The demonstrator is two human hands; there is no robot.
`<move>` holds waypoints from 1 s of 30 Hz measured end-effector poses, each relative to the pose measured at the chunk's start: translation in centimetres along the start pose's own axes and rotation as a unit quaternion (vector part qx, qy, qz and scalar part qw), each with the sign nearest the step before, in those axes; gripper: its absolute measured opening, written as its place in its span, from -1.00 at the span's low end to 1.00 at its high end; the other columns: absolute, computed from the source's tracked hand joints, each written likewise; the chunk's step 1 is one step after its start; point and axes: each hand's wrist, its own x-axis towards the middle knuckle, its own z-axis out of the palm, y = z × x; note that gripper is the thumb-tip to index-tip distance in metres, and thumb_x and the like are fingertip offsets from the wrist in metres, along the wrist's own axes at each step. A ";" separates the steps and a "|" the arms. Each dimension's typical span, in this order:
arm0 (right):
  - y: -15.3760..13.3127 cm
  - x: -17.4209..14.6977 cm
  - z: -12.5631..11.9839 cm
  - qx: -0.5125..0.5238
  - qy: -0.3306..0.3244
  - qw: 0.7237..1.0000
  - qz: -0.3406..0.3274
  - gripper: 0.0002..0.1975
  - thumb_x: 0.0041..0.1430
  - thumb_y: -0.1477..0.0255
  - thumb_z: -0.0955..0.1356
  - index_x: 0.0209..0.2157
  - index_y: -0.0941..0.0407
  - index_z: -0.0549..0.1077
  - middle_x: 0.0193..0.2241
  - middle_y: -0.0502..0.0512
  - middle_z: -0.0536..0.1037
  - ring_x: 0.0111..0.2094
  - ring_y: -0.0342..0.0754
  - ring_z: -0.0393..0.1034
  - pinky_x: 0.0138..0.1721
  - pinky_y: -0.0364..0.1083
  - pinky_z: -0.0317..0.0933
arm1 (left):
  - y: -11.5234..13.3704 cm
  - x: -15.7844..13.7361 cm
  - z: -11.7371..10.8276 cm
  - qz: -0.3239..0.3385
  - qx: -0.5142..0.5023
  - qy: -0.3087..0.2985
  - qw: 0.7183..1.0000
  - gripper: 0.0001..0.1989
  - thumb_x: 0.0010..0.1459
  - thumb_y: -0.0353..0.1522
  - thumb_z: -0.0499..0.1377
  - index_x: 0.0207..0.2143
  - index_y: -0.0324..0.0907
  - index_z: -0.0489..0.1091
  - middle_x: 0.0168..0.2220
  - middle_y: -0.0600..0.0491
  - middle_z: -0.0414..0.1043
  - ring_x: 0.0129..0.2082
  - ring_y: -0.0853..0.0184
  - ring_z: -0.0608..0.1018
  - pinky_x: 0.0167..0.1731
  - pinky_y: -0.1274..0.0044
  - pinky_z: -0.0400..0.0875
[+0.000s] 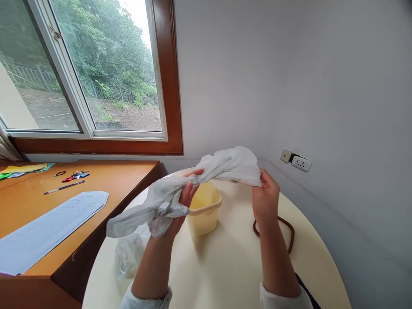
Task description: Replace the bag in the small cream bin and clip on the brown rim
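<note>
Both hands hold a white plastic bag [230, 165] stretched out in the air above the round table. My left hand [188, 195] is closed around its gathered middle, and the loose handle end droops to the left over my wrist. My right hand [266, 195] pinches the flatter right end. Below and behind the left hand, a pale yellow plastic bin [204, 219] stands upright on the table, its upper part partly covered by the bag and hand.
On the cream round table [231, 266] lie a clear plastic bag [127, 257] at left and a brown cord loop [292, 234] by my right forearm. The adjoining orange desk [122, 171] bears paper sheets [61, 231], a pen [64, 187] and keys [75, 176]. Walls border the table.
</note>
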 end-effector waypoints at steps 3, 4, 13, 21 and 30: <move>1.1 -0.9 2.0 0.129 -0.056 0.989 0.053 -0.79 0.01 0.50 0.28 -0.27 0.08 0.46 -0.25 0.04 0.52 -0.20 -0.08 0.36 -0.13 -0.08 0.21 | 0.7 -0.1 0.3 0.033 -0.014 -0.032 0.999 -0.74 0.03 -0.23 0.17 -0.19 -0.04 0.46 0.03 0.06 0.34 0.18 0.13 0.17 0.12 0.31 0.13; 1.5 -1.2 2.6 0.170 -0.076 0.979 0.076 -0.80 0.02 0.50 0.29 -0.28 0.07 0.46 -0.22 0.04 0.51 -0.17 -0.07 0.36 -0.11 -0.07 0.20 | 0.8 -0.1 0.3 0.035 -0.018 -0.039 0.998 -0.72 0.03 -0.22 0.16 -0.17 -0.02 0.45 0.04 0.07 0.33 0.18 0.14 0.16 0.12 0.31 0.12; 4.4 -1.5 3.7 0.319 -0.141 0.899 0.264 -0.77 -0.02 0.47 0.33 -0.25 0.10 0.47 -0.20 0.09 0.52 -0.11 -0.01 0.36 -0.01 0.00 0.18 | 0.6 0.1 0.2 0.035 -0.004 -0.040 0.999 -0.68 0.11 -0.22 0.09 -0.07 -0.04 0.38 0.05 0.04 0.31 0.17 0.14 0.17 0.11 0.22 0.09; 4.0 -1.3 3.1 0.307 -0.158 0.882 0.320 -0.81 -0.05 0.45 0.35 -0.32 0.13 0.49 -0.22 0.11 0.53 -0.12 0.00 0.36 -0.11 -0.03 0.25 | 1.5 -0.3 0.6 0.001 0.010 -0.018 1.000 -0.66 0.07 -0.16 0.10 -0.11 -0.06 0.41 0.04 0.03 0.32 0.13 0.11 0.22 0.04 0.26 0.18; 3.3 -1.3 2.9 0.261 -0.195 0.889 0.323 -0.82 -0.02 0.40 0.33 -0.32 0.11 0.48 -0.24 0.08 0.53 -0.17 -0.02 0.37 -0.18 -0.05 0.27 | 1.2 0.1 -0.1 0.003 0.065 0.083 0.994 -0.72 0.03 -0.16 0.14 -0.25 -0.09 0.45 -0.02 0.01 0.38 0.11 0.06 0.25 -0.01 0.27 0.21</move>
